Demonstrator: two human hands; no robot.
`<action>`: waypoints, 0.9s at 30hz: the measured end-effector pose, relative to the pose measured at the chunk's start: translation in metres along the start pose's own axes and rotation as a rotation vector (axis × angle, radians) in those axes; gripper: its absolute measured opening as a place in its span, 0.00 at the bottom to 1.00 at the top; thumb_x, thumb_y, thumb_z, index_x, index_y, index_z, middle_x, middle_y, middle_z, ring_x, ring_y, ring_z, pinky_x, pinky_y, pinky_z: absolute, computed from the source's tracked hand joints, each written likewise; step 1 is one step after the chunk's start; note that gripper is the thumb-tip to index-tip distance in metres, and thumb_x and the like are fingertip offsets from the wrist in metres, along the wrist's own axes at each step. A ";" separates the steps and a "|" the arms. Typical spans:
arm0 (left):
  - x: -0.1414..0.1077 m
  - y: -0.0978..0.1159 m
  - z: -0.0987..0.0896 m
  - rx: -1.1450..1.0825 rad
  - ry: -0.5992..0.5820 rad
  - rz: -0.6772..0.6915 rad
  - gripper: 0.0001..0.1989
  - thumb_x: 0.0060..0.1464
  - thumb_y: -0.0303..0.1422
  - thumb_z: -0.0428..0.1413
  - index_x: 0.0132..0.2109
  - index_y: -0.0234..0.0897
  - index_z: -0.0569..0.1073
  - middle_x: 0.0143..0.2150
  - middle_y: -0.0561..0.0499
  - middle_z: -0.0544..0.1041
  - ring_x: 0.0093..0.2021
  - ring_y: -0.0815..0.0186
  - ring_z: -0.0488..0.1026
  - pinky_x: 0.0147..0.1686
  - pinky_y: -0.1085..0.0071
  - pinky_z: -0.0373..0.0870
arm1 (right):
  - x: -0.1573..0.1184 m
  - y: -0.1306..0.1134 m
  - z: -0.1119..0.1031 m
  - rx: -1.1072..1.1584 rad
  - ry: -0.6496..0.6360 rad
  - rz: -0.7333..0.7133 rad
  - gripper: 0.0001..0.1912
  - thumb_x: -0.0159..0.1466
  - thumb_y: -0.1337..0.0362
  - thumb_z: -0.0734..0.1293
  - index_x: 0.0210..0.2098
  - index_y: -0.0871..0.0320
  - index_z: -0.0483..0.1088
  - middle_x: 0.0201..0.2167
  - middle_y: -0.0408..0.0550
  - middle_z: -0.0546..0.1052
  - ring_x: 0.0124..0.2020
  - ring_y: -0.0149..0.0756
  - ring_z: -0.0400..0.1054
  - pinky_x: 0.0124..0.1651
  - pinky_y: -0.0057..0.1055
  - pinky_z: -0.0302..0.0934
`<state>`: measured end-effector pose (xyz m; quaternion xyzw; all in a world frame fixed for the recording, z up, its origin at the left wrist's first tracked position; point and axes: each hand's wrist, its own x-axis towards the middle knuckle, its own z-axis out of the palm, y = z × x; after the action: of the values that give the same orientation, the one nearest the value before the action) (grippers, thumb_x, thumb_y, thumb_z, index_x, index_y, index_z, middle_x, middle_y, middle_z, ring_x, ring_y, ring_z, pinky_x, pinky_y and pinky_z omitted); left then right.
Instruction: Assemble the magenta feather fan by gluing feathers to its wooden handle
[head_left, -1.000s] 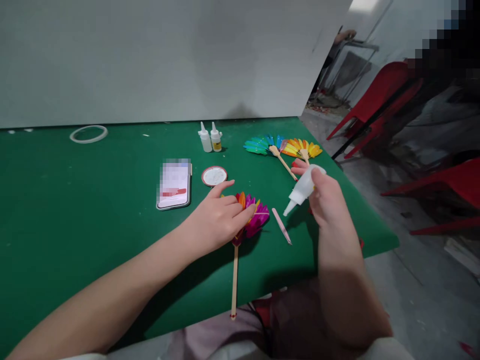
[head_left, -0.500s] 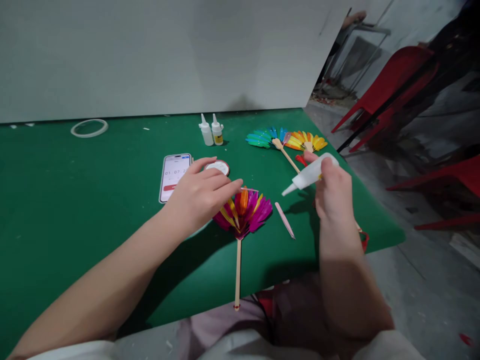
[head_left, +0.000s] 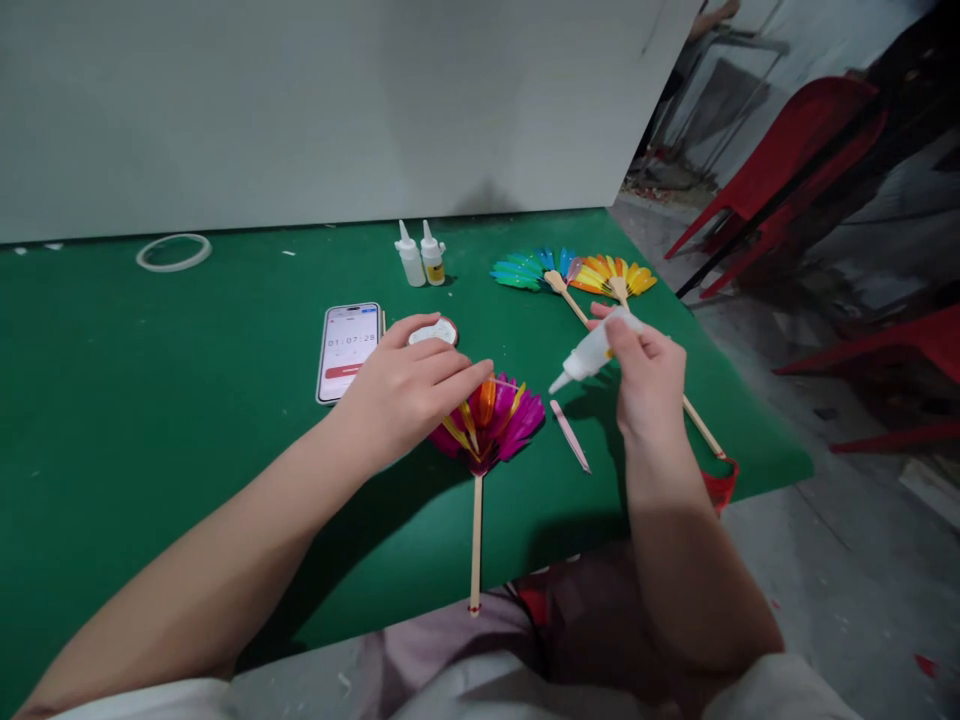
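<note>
My right hand [head_left: 651,375] is wrapped round a white glue bottle [head_left: 589,352], its nozzle tilted down to the left above the table. My left hand [head_left: 409,400] pinches a thin pale stick [head_left: 507,384] that reaches across the top of a magenta, yellow and orange feather-like fan [head_left: 517,428]. The left part of that fan is hidden under my left hand. Its wooden handle [head_left: 476,540] points toward me, past the table edge. Between the fan and my right hand lie pink tweezers [head_left: 571,438], touched by neither hand.
Two small glue bottles [head_left: 421,258] stand at the back of the green table [head_left: 150,420]. A phone [head_left: 349,350] and a round tin [head_left: 435,332] lie by my left hand. Blue-green [head_left: 521,270] and yellow-orange [head_left: 634,278] fans rest at the right; a translucent ring [head_left: 174,254] lies far left.
My right hand has moved slightly left and down with the glue bottle, bringing the nozzle closer to the magenta fan. My left hand has shifted a little right.
</note>
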<state>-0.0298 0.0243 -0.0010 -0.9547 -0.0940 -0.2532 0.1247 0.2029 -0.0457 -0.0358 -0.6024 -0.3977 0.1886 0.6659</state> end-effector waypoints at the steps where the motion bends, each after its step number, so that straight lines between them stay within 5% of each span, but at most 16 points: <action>1: 0.000 0.001 -0.001 -0.019 0.004 0.010 0.10 0.58 0.26 0.46 0.42 0.35 0.71 0.30 0.53 0.76 0.33 0.70 0.71 0.51 0.58 0.62 | -0.001 -0.002 0.001 -0.002 0.003 -0.006 0.17 0.55 0.49 0.65 0.31 0.55 0.75 0.35 0.47 0.78 0.40 0.40 0.71 0.40 0.36 0.64; 6: 0.003 0.004 -0.004 -0.045 0.041 0.050 0.07 0.57 0.26 0.49 0.39 0.34 0.71 0.27 0.53 0.76 0.29 0.71 0.70 0.50 0.59 0.63 | -0.006 -0.007 0.004 0.043 -0.088 0.023 0.18 0.56 0.48 0.63 0.31 0.56 0.74 0.34 0.48 0.78 0.37 0.39 0.72 0.37 0.35 0.64; 12: 0.003 0.005 -0.002 -0.031 0.010 0.057 0.08 0.58 0.26 0.47 0.38 0.35 0.71 0.25 0.55 0.74 0.28 0.71 0.69 0.49 0.61 0.63 | -0.010 -0.010 0.005 0.132 -0.259 0.186 0.22 0.55 0.42 0.60 0.28 0.56 0.67 0.20 0.44 0.75 0.22 0.35 0.70 0.25 0.31 0.61; 17: 0.002 0.006 -0.001 -0.046 0.002 0.053 0.09 0.58 0.24 0.46 0.38 0.35 0.71 0.24 0.54 0.73 0.27 0.71 0.69 0.49 0.62 0.63 | -0.010 -0.013 0.008 0.267 -0.420 0.308 0.17 0.55 0.47 0.64 0.28 0.54 0.61 0.13 0.37 0.68 0.19 0.31 0.67 0.29 0.31 0.63; 21: 0.001 0.009 0.000 -0.046 -0.013 0.069 0.09 0.57 0.24 0.46 0.38 0.34 0.71 0.24 0.54 0.73 0.27 0.71 0.69 0.49 0.62 0.63 | -0.007 -0.009 0.007 0.295 -0.353 0.264 0.13 0.55 0.53 0.66 0.34 0.54 0.65 0.14 0.34 0.66 0.18 0.27 0.62 0.32 0.31 0.64; 27: 0.001 0.015 0.006 -0.034 -0.060 0.088 0.10 0.57 0.24 0.46 0.39 0.33 0.72 0.24 0.53 0.73 0.27 0.70 0.69 0.47 0.63 0.64 | -0.005 -0.005 -0.003 0.021 -0.273 0.118 0.14 0.54 0.52 0.66 0.34 0.55 0.74 0.27 0.43 0.73 0.30 0.32 0.67 0.31 0.30 0.61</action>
<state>-0.0226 0.0121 -0.0084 -0.9671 -0.0512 -0.2203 0.1164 0.2012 -0.0524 -0.0322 -0.5866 -0.4464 0.3115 0.5997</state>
